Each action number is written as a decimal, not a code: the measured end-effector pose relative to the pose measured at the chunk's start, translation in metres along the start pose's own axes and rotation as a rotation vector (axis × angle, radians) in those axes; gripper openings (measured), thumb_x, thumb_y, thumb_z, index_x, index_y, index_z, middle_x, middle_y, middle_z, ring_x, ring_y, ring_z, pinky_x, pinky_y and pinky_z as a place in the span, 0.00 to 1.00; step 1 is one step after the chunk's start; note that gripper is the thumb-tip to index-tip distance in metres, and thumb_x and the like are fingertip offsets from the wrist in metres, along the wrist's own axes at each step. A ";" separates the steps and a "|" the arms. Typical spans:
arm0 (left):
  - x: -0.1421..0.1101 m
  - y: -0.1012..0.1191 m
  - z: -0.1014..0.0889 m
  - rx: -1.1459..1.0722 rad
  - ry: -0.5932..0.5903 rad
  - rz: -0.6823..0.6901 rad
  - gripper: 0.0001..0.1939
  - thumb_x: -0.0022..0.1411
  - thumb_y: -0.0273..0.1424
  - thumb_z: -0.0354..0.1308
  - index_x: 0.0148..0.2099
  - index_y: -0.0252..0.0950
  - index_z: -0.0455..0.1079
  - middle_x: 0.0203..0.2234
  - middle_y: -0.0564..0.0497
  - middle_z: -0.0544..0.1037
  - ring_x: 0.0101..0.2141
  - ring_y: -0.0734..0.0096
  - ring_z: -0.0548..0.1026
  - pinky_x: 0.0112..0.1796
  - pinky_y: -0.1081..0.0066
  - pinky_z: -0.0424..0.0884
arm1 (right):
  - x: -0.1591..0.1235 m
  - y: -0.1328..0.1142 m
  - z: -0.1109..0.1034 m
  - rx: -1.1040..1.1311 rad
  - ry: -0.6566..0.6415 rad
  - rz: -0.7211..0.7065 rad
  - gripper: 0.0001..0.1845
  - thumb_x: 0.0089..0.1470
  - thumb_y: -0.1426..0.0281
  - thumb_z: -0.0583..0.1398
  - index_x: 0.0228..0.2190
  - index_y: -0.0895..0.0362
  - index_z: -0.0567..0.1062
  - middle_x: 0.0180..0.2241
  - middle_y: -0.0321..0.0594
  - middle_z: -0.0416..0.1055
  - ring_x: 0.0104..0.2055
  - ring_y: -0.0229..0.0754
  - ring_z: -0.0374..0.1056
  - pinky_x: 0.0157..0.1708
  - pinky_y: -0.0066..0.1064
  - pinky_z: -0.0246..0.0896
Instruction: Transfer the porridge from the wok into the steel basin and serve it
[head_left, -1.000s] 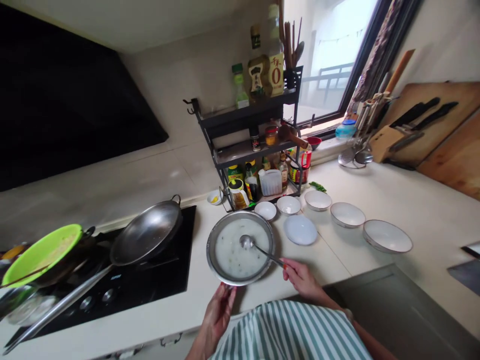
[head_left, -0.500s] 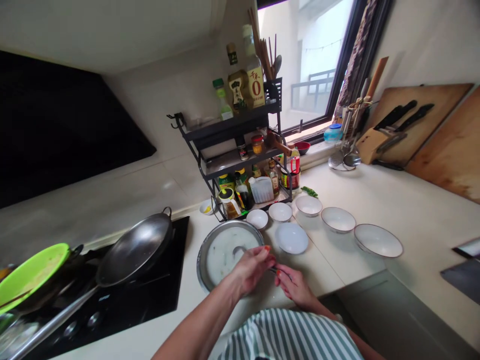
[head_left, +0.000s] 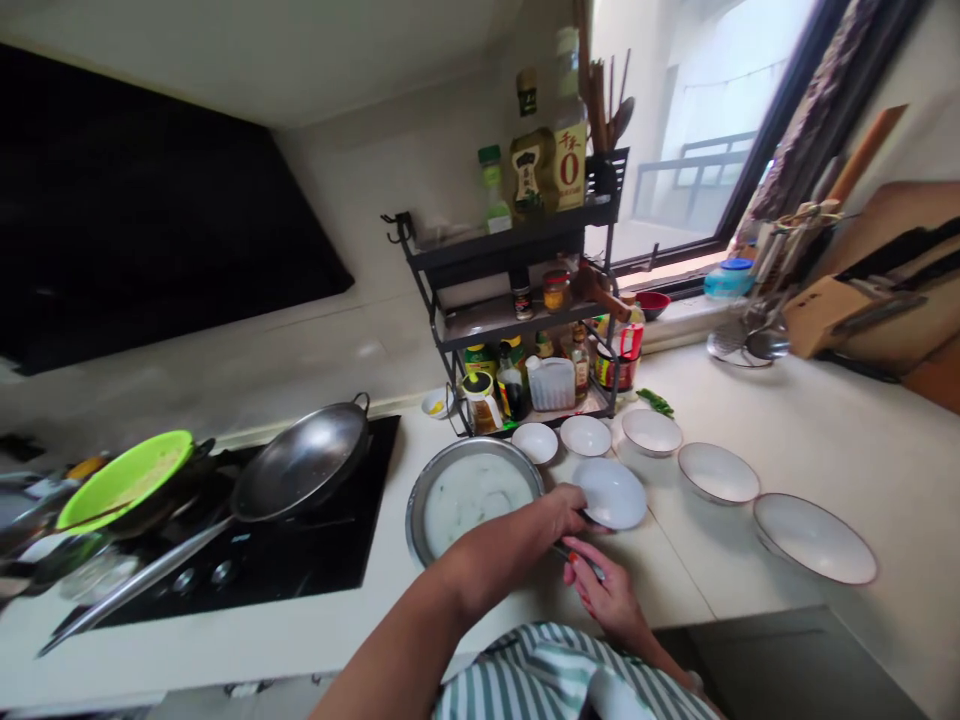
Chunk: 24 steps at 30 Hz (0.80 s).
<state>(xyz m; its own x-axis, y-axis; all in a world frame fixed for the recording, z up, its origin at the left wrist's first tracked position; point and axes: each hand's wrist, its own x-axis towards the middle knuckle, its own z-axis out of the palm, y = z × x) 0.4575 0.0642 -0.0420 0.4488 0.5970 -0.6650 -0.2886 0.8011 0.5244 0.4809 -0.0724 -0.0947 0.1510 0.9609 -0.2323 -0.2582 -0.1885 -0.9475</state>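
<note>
My left hand reaches across in front of me and is closed on the left edge of a white bowl; its fingertips are partly hidden at the rim. My right hand is wrapped round the dark handle of a ladle, whose head rests in a metal basin. Much of the handle is hidden behind my left forearm. White, soupy liquid with small bits fills the basin.
More white bowls curve along the counter to the right. Behind the basin stands a black spice rack with bottles and jars. On the left, a wok and a green colander sit on the black stove.
My left hand has moved right, from near the ladle handle to the white bowl. My right hand still holds the ladle. The camera view has shifted left.
</note>
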 end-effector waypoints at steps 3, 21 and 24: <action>-0.016 0.014 0.001 0.011 0.047 -0.060 0.26 0.49 0.11 0.48 0.50 0.31 0.66 0.41 0.42 0.76 0.39 0.57 0.77 0.42 0.54 0.73 | -0.002 -0.006 0.000 -0.011 0.033 0.009 0.38 0.42 0.43 0.62 0.45 0.60 0.75 0.21 0.37 0.68 0.15 0.33 0.53 0.13 0.26 0.47; -0.239 0.025 -0.227 -0.414 0.106 0.310 0.26 0.58 0.26 0.61 0.57 0.28 0.61 0.36 0.42 0.78 0.31 0.58 0.80 0.26 0.66 0.79 | 0.011 -0.029 0.056 -0.592 -0.053 -0.299 0.25 0.51 0.54 0.56 0.42 0.58 0.78 0.32 0.48 0.79 0.35 0.50 0.75 0.37 0.39 0.71; -0.258 0.008 -0.260 -0.471 0.175 0.368 0.27 0.58 0.26 0.62 0.58 0.29 0.60 0.38 0.41 0.78 0.31 0.58 0.80 0.26 0.66 0.79 | 0.010 -0.035 0.068 -0.651 -0.102 -0.329 0.25 0.52 0.54 0.55 0.42 0.58 0.78 0.31 0.49 0.79 0.33 0.49 0.74 0.34 0.38 0.71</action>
<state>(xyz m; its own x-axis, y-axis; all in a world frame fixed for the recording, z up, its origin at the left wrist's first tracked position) 0.1197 -0.0722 -0.0042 0.1151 0.8037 -0.5838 -0.7582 0.4508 0.4711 0.4262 -0.0421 -0.0492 0.0256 0.9966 0.0783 0.4090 0.0611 -0.9105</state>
